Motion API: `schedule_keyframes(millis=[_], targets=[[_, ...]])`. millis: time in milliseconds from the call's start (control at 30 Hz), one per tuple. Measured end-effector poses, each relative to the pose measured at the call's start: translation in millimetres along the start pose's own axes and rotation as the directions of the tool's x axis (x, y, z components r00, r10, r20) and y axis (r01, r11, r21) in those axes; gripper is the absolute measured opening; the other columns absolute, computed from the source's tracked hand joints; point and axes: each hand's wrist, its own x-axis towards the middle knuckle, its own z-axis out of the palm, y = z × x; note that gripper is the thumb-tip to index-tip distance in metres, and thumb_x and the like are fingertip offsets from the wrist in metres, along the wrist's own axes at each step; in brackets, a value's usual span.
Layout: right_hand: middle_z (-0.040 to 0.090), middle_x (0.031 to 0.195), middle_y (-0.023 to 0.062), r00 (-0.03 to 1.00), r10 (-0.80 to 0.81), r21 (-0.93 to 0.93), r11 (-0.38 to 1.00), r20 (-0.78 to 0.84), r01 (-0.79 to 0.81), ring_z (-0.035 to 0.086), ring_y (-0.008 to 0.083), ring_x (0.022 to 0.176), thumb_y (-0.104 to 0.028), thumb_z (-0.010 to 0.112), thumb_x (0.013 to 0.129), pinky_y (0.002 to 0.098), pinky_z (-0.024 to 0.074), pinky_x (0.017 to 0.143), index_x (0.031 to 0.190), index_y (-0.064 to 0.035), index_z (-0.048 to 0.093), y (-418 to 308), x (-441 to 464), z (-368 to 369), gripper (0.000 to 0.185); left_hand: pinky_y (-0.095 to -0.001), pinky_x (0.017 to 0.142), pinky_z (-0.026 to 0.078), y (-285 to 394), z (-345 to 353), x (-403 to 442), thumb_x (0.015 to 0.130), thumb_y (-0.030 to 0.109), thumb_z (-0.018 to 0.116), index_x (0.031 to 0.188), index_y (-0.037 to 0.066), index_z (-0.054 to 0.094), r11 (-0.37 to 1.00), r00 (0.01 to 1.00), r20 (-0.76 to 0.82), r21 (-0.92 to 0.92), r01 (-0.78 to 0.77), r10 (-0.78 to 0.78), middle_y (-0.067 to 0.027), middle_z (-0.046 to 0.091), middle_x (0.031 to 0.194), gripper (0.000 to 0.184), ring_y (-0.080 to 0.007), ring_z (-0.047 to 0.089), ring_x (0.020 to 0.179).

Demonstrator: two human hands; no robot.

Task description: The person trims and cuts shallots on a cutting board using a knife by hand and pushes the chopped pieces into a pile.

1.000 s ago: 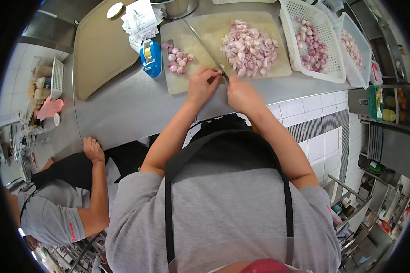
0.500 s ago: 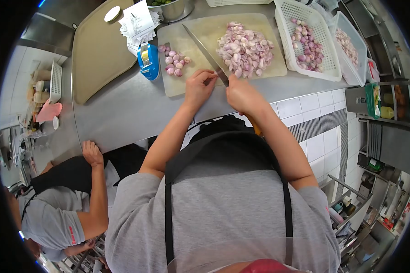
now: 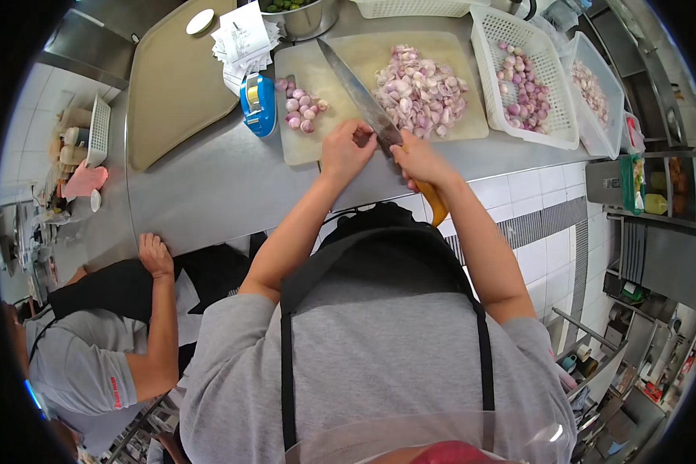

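My right hand [image 3: 425,164] is wrapped around the yellow handle [image 3: 436,207] of a large knife [image 3: 363,99]. The knife's long blade slants up and left over the cutting board [image 3: 301,63], its flat side turned partly toward me. Just left of the blade, my left hand [image 3: 349,148] has its fingers pinched at the board's front edge; whatever is between them is too small to make out. A pile of sliced shallots [image 3: 420,91] lies right of the blade. Several whole peeled shallots [image 3: 305,107] sit at the board's left.
A blue tape dispenser [image 3: 258,108] and paper slips [image 3: 243,35] are left of the board, beside a brown tray [image 3: 170,93]. To the right stand a white basket [image 3: 487,69] of shallots and a clear container [image 3: 609,93]. Another person's hand [image 3: 156,255] rests on the counter edge.
The knife has tilted so more of its blade's flat and its handle show. My right hand has shifted slightly right and down; my left hand stays pinched beside the blade. The view has shifted slightly.
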Motion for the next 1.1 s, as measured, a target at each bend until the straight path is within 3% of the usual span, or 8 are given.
schedule_keyframes(millis=[100, 200, 300, 400, 667, 800, 1000, 1100], targets=[[0.060, 0.074, 0.0244, 0.997, -0.027, 0.045, 0.999, 0.070, 0.023, 0.054, 0.0320, 0.042, -0.017, 0.044, 0.088, 0.0412, 0.0441, 0.037, 0.100, 0.0050, 0.040, 0.9, 2.7, -11.3, 0.026, -0.0294, 0.058, 0.049, 13.9, -11.5, 7.3, 0.067, 0.008, 0.072, 0.079, 0.003, 0.058, 0.952, 0.989, 0.004, 0.270, -0.143, 0.147, -0.0080, 0.062, 0.076, 0.019, -0.0155, 0.061, 0.064], [0.060, 0.079, 0.0278, 0.998, -0.056, -0.111, 0.992, 0.039, 0.060, 0.060, 0.0378, 0.056, -0.012, 0.042, 0.085, 0.0454, 0.0486, 0.050, 0.101, 0.0059, 0.041, -8.3, -2.7, -0.2, 0.024, -0.0296, 0.060, 0.049, 19.2, -15.1, 7.9, 0.067, 0.008, 0.072, 0.079, 0.003, 0.056, 0.899, 0.987, 0.147, 0.420, -0.119, 0.063, -0.0082, 0.062, 0.076, 0.020, -0.0166, 0.061, 0.066], [0.059, 0.085, 0.0318, 0.988, -0.145, -0.323, 0.939, -0.051, 0.121, 0.061, 0.0433, 0.075, -0.007, 0.040, 0.082, 0.0485, 0.0484, 0.067, 0.100, 0.0072, 0.041, -16.0, -5.8, 6.9, 0.023, -0.0287, 0.058, 0.050, 16.5, -15.7, 3.2, 0.069, 0.008, 0.071, 0.081, 0.002, 0.059, 0.990, 0.990, 0.071, 0.090, 0.112, -0.118, -0.0087, 0.062, 0.078, 0.018, -0.0169, 0.061, 0.063], [0.058, 0.090, 0.0339, 0.990, -0.132, -0.363, 0.926, -0.044, 0.107, 0.057, 0.0458, 0.089, -0.004, 0.039, 0.078, 0.0492, 0.0441, 0.080, 0.101, 0.0086, 0.042, -24.5, -9.8, 11.2, 0.027, -0.0274, 0.056, 0.050, 3.7, -15.3, -3.8, 0.071, 0.007, 0.070, 0.082, 0.000, 0.061, 1.000, 1.000, 0.019, -0.008, 0.002, -0.002, -0.0086, 0.062, 0.080, 0.016, -0.0162, 0.061, 0.060], [0.058, 0.081, 0.0318, 0.969, -0.228, -0.427, 0.889, -0.097, 0.166, 0.058, 0.0458, 0.079, -0.013, 0.042, 0.086, 0.0510, 0.0434, 0.071, 0.100, 0.0091, 0.041, -16.3, -5.1, 7.0, 0.026, -0.0290, 0.054, 0.048, 3.5, -4.5, 1.8, 0.070, 0.010, 0.070, 0.082, 0.003, 0.062, 0.978, 0.992, -0.004, 0.168, -0.125, 0.128, -0.0087, 0.060, 0.079, 0.016, -0.0192, 0.059, 0.059], [0.059, 0.088, 0.0324, 0.988, -0.149, -0.425, 0.898, -0.051, 0.113, 0.058, 0.0448, 0.086, -0.005, 0.039, 0.079, 0.0490, 0.0450, 0.078, 0.102, 0.0090, 0.043, -20.5, -7.9, -2.6, 0.027, -0.0328, 0.056, 0.047, 5.8, -3.5, 7.2, 0.068, 0.012, 0.069, 0.082, 0.005, 0.061, 0.954, 0.984, 0.009, 0.242, -0.175, 0.178, -0.0089, 0.059, 0.079, 0.018, -0.0206, 0.058, 0.062], [0.059, 0.081, 0.0313, 0.975, -0.213, -0.460, 0.873, -0.060, 0.162, 0.058, 0.0455, 0.078, -0.014, 0.043, 0.086, 0.0507, 0.0438, 0.071, 0.100, 0.0087, 0.041, -17.2, -9.1, 5.9, 0.027, -0.0323, 0.058, 0.048, -2.1, -4.8, 0.4, 0.070, 0.012, 0.068, 0.083, 0.005, 0.062, 0.960, 0.982, -0.019, 0.217, -0.177, 0.186, -0.0098, 0.061, 0.080, 0.016, -0.0217, 0.059, 0.064], [0.058, 0.091, 0.0326, 0.991, -0.107, -0.410, 0.909, -0.075, 0.067, 0.058, 0.0451, 0.088, -0.006, 0.037, 0.080, 0.0499, 0.0441, 0.079, 0.103, 0.0080, 0.043, -23.9, -12.2, 10.1, 0.029, -0.0321, 0.059, 0.049, 1.9, -9.5, -1.5, 0.071, 0.010, 0.068, 0.082, 0.004, 0.063, 0.987, 0.997, 0.025, 0.144, -0.076, 0.073, -0.0104, 0.062, 0.079, 0.013, -0.0224, 0.060, 0.065]])
